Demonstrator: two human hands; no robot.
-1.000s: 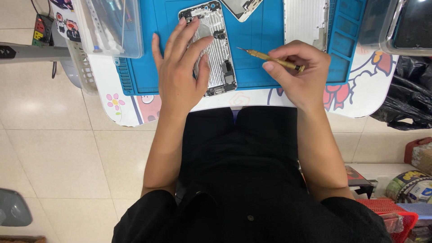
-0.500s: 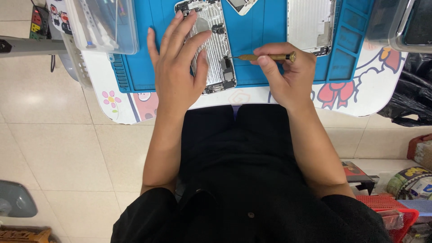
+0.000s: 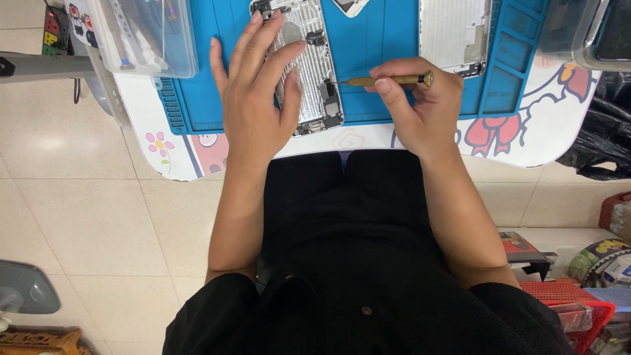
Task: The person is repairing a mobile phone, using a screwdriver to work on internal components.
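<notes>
Nearest the camera sat the person's black-clothed lap, with a red basket (image 3: 559,302) and printed packets on the tiled floor (image 3: 85,223) to the right and a grey object at the lower left. Beyond the knees came the white worktop (image 3: 158,125) with cartoon prints, and on it a blue mat (image 3: 368,39). The left hand (image 3: 253,98) lay flat, fingers spread wide, over the left half of an opened phone shell (image 3: 312,66), hiding much of it. The right hand (image 3: 420,108) pinched a brass screwdriver (image 3: 384,80) between thumb and fingers, its shaft lying level and its tip touching the shell's lower right edge. Half a second earlier the driver's tip had sat clear of the shell, over bare mat; a second earlier it was slanted and farther right. The shell was silver, ribbed inside, with dark parts at its lower end, lying lengthwise near the mat's front edge. Farther off, a second silver shell (image 3: 457,33) lay to the right, a clear plastic box (image 3: 148,36) stood at the left, and another clear bin (image 3: 585,33) at the far right.
</notes>
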